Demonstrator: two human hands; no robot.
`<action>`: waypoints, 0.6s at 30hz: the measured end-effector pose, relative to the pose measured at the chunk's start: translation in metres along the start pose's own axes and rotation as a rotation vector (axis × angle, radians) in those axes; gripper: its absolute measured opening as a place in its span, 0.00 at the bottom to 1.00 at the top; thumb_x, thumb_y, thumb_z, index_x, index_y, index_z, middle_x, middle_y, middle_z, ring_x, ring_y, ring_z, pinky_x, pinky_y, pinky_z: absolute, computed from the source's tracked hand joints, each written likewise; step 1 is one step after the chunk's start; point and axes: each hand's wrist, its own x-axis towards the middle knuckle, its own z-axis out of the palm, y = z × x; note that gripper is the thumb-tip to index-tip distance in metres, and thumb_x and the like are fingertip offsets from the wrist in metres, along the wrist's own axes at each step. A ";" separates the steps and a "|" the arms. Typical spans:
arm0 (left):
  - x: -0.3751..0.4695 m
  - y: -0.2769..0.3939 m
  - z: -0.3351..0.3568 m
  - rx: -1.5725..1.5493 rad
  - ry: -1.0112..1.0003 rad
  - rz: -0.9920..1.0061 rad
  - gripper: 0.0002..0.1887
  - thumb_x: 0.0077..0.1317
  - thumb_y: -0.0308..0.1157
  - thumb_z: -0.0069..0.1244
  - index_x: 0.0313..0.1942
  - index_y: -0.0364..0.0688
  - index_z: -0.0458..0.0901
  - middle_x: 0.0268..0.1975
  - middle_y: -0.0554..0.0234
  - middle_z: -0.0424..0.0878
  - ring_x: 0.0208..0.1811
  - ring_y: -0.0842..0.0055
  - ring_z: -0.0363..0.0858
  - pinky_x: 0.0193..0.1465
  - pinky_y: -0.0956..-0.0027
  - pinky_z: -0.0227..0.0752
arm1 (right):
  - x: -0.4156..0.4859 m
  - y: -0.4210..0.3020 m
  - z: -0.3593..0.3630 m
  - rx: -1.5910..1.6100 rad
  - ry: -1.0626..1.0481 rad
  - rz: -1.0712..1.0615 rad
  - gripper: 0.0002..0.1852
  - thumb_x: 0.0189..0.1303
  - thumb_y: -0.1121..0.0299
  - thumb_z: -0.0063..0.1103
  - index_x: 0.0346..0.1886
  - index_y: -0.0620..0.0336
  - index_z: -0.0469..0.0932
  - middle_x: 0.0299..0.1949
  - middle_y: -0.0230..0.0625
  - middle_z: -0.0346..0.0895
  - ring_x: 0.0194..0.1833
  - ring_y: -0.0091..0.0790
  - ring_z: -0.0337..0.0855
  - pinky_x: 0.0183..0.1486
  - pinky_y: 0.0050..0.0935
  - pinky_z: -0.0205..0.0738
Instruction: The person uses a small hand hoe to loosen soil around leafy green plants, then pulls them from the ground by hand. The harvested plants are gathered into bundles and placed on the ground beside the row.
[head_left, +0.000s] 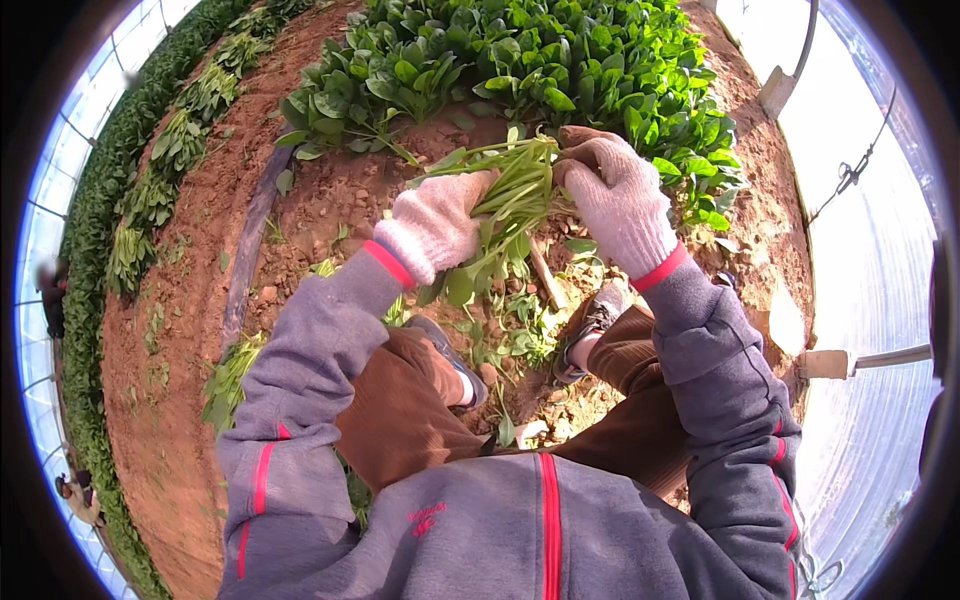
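Observation:
My left hand (442, 217), in a pale knit work glove, grips a bunch of leafy greens (517, 184) that look like spinach. The pale stem ends point up and to the right, while the leaves hang below the fist. At those stem ends is my right hand (615, 191), gloved the same way, its fingers curled against them. Whether these fingers pinch anything is hidden. Below the bunch, a wooden stick or handle (547, 276) lies on the soil between my feet, among loose leaves (529, 334).
Dense spinach plants (525, 60) grow in front of me. On the left, cut bunches (180, 142) lie in a row along bare soil (172, 337), with one bunch (232, 379) beside my knee. Plastic greenhouse sheeting (862, 225) borders the right. Other people (79, 499) are at far left.

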 end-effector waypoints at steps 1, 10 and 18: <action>0.003 0.005 0.010 0.031 0.047 0.010 0.18 0.67 0.37 0.59 0.57 0.47 0.84 0.48 0.48 0.89 0.53 0.49 0.86 0.55 0.51 0.80 | -0.002 0.001 -0.006 0.093 0.068 0.024 0.11 0.67 0.71 0.62 0.45 0.69 0.87 0.58 0.45 0.86 0.53 0.33 0.88 0.57 0.31 0.81; 0.004 0.033 0.022 0.288 0.231 0.095 0.17 0.62 0.34 0.66 0.50 0.43 0.84 0.40 0.46 0.87 0.47 0.48 0.85 0.51 0.48 0.79 | -0.006 -0.001 -0.010 -0.094 0.066 -0.036 0.19 0.58 0.54 0.75 0.44 0.60 0.88 0.64 0.46 0.82 0.60 0.45 0.85 0.62 0.40 0.80; 0.001 0.023 0.020 0.347 0.122 0.030 0.19 0.61 0.36 0.66 0.51 0.41 0.84 0.41 0.49 0.88 0.50 0.49 0.85 0.53 0.49 0.79 | 0.015 0.015 -0.038 0.014 0.150 -0.035 0.09 0.64 0.74 0.68 0.45 0.66 0.88 0.60 0.42 0.86 0.52 0.31 0.89 0.56 0.29 0.82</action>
